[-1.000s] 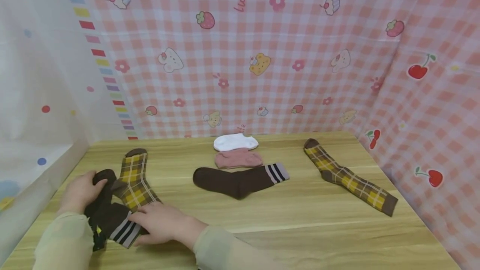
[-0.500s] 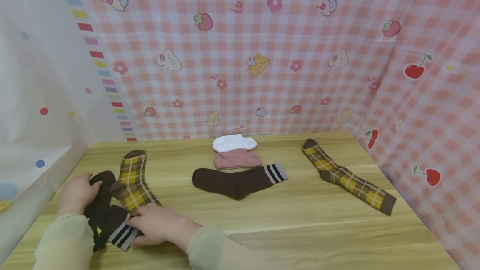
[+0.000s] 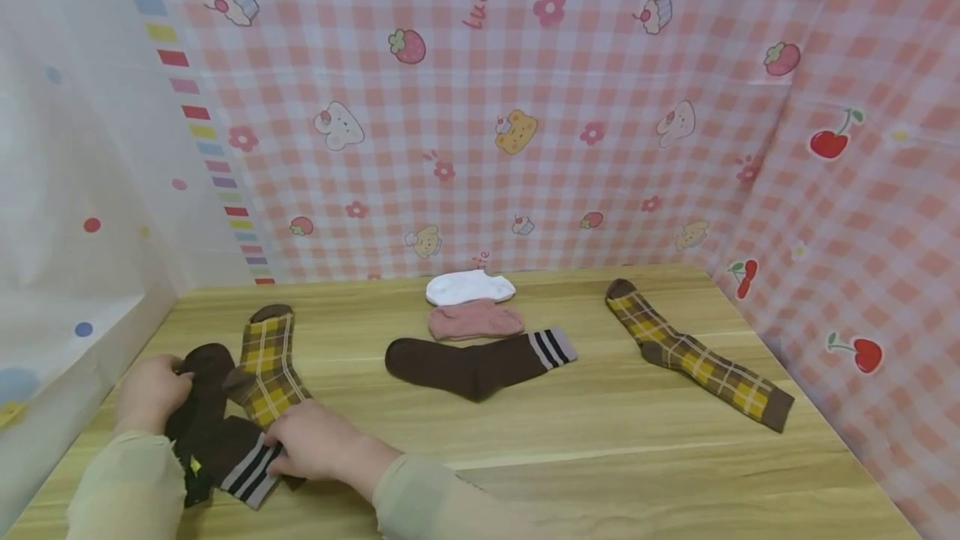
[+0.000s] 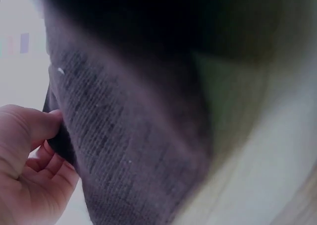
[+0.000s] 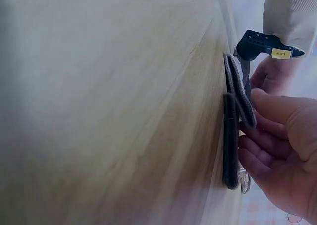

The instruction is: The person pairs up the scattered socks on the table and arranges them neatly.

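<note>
A dark brown sock [image 3: 217,440] with a grey cuff and black stripes lies at the left of the table, partly over a yellow-brown plaid sock [image 3: 266,357]. My left hand [image 3: 153,394] pinches its dark toe end; the left wrist view has the thumb and fingers [image 4: 47,173] at the edge of the knit fabric. My right hand [image 3: 318,444] pinches the striped cuff [image 5: 240,88] between thumb and fingers, close over the tabletop. Part of the plaid sock's leg is hidden under the right hand. A black wrist device [image 5: 265,44] is strapped on the left wrist.
Mid-table lies a matching dark brown striped sock [image 3: 480,365]. Behind it are a pink ankle sock [image 3: 475,319] and a white ankle sock [image 3: 468,286]. Another plaid sock [image 3: 697,357] lies at the right. A checked cloth [image 3: 585,73] hangs along the back and right of the wooden table [image 3: 637,473].
The striped cuff has shifted slightly toward the front with my right hand, whose fingers have drawn in on it. My left hand stays at the toe end, almost still.
</note>
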Tool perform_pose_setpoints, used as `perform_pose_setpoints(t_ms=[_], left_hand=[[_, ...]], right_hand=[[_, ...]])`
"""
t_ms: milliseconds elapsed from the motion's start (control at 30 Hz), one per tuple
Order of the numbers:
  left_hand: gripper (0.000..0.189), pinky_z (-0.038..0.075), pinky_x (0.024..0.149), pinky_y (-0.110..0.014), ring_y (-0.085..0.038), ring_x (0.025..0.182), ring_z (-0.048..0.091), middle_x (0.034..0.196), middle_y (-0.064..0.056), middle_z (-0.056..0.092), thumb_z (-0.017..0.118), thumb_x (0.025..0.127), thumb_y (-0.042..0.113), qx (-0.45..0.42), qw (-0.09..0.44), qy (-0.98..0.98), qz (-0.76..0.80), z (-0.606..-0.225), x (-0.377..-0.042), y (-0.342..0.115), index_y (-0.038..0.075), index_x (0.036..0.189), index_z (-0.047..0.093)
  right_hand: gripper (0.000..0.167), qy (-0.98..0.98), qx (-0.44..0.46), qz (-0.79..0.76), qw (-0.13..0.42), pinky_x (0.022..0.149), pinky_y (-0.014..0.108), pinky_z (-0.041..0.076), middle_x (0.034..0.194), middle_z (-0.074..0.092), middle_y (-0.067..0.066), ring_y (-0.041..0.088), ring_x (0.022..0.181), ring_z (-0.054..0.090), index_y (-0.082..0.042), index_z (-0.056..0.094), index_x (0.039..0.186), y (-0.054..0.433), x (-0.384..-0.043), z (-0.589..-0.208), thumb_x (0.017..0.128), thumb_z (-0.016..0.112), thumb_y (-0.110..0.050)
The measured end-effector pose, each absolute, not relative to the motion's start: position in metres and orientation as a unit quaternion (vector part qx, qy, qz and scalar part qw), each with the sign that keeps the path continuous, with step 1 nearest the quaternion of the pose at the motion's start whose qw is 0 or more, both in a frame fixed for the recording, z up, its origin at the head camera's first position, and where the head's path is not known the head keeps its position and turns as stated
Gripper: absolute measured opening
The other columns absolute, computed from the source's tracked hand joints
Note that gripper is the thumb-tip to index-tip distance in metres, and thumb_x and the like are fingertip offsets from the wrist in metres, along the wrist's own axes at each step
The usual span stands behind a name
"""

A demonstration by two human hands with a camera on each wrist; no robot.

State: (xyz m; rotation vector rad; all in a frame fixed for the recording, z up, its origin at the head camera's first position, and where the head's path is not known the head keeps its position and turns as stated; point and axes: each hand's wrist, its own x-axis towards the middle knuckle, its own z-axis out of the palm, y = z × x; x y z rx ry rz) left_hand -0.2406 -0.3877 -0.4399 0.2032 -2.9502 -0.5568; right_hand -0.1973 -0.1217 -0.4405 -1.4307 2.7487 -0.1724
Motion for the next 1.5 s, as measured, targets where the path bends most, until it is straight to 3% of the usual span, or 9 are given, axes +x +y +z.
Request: perform_pose_setpoints(t_ms=[200, 400, 633, 900, 1033, 1233, 1500], left_hand=[[0.026, 0.046, 0.073, -0.060, -0.052, 0.083, 0.057, 0.093, -0.037, 0.061, 0.057, 0.090, 0.006, 0.058, 0.075, -0.977, -0.190, -0.442, -0.240, -0.389, -0.019, 0.095, 0.058], [0.026, 0.046, 0.073, -0.059, -0.052, 0.083, 0.057, 0.093, -0.036, 0.061, 0.056, 0.091, 0.008, 0.055, 0.072, -0.978, -0.190, -0.441, -0.239, -0.389, -0.018, 0.095, 0.058], [0.026, 0.045, 0.071, -0.058, -0.049, 0.081, 0.057, 0.092, -0.036, 0.060, 0.055, 0.091, 0.008, 0.063, 0.066, -0.975, -0.202, -0.443, -0.238, -0.389, -0.018, 0.096, 0.057], [0.025, 0.045, 0.069, -0.058, -0.047, 0.079, 0.058, 0.092, -0.036, 0.060, 0.055, 0.094, 0.007, 0.069, 0.108, -0.964, -0.231, -0.443, -0.236, -0.387, -0.018, 0.095, 0.057], [0.029, 0.047, 0.073, -0.060, -0.053, 0.087, 0.057, 0.101, -0.040, 0.058, 0.054, 0.096, 0.006, 0.084, 0.133, -0.952, -0.264, -0.445, -0.232, -0.388, -0.022, 0.102, 0.056], [0.030, 0.046, 0.064, -0.045, -0.046, 0.083, 0.057, 0.099, -0.038, 0.059, 0.053, 0.098, 0.010, 0.106, 0.160, -0.937, -0.293, -0.444, -0.227, -0.390, -0.020, 0.102, 0.058], [0.036, 0.044, 0.064, -0.042, -0.045, 0.085, 0.059, 0.100, -0.036, 0.063, 0.052, 0.100, 0.016, 0.124, 0.195, -0.927, -0.295, -0.432, -0.224, -0.383, -0.018, 0.106, 0.062]], right_hand=[[0.021, 0.903, -0.421, -0.076, 0.025, 0.092, 0.008, 0.033, 0.101, 0.066, -0.023, -0.008, 0.094, 0.055, -0.032, 0.075, 0.109, -0.127, -0.196, -0.439, 0.091, 0.071, -0.042], [0.013, 0.919, -0.384, -0.090, 0.018, 0.086, 0.009, 0.036, 0.089, 0.063, -0.024, -0.008, 0.086, 0.054, -0.034, 0.076, 0.100, -0.132, -0.196, -0.443, 0.089, 0.073, -0.041], [0.008, 0.926, -0.363, -0.104, 0.019, 0.082, 0.010, 0.039, 0.086, 0.061, -0.025, -0.007, 0.087, 0.053, -0.035, 0.073, 0.096, -0.135, -0.196, -0.447, 0.088, 0.075, -0.034], [0.018, 0.926, -0.356, -0.122, 0.024, 0.072, 0.008, 0.037, 0.079, 0.059, -0.024, -0.008, 0.075, 0.050, -0.032, 0.071, 0.109, -0.136, -0.198, -0.449, 0.091, 0.072, -0.032], [0.020, 0.920, -0.375, -0.110, 0.019, 0.084, 0.008, 0.037, 0.088, 0.062, -0.024, -0.009, 0.083, 0.053, -0.032, 0.072, 0.114, -0.134, -0.200, -0.450, 0.094, 0.068, -0.032], [0.017, 0.910, -0.400, -0.113, 0.004, 0.093, 0.008, 0.032, 0.093, 0.064, -0.026, -0.008, 0.089, 0.054, -0.032, 0.076, 0.105, -0.129, -0.201, -0.451, 0.095, 0.066, -0.025], [0.011, 0.895, -0.396, -0.204, 0.024, 0.075, 0.004, 0.038, 0.093, 0.067, -0.018, -0.009, 0.081, 0.054, -0.023, 0.075, 0.101, -0.121, -0.205, -0.450, 0.096, 0.065, -0.022]])
